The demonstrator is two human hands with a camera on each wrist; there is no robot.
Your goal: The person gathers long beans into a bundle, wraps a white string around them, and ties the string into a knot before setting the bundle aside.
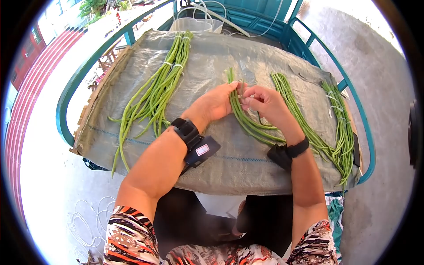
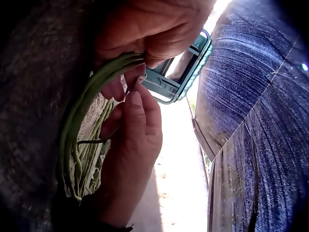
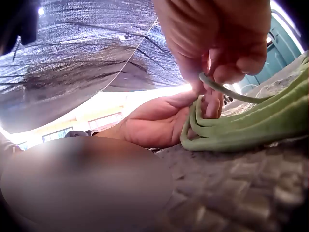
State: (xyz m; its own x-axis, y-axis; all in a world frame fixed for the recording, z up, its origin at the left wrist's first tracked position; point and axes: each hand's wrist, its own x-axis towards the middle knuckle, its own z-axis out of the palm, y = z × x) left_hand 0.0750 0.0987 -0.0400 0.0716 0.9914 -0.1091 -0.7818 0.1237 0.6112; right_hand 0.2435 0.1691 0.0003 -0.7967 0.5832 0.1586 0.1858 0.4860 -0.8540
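Several long green beans (image 1: 249, 126) lie in a small bunch at the middle of the sheet-covered surface. My left hand (image 1: 215, 102) grips them near their upper ends, the thumb along the bunch. Close on its right, my right hand (image 1: 270, 106) pinches something thin between thumb and fingertips; a single darker bean hangs by it. In the left wrist view the bunch (image 2: 77, 121) curves down from under the left hand (image 2: 154, 29), with the right hand (image 2: 133, 140) below. From the right wrist, the bean ends (image 3: 198, 121) show against the left palm (image 3: 154, 123).
A large tied bundle of beans (image 1: 165, 84) lies on the left. Loose beans (image 1: 293, 104) and another tied bundle (image 1: 338, 119) lie on the right. Teal rails (image 1: 73, 84) flank the grey sheet (image 1: 207, 57). A clear plastic container (image 1: 192, 25) stands at the back.
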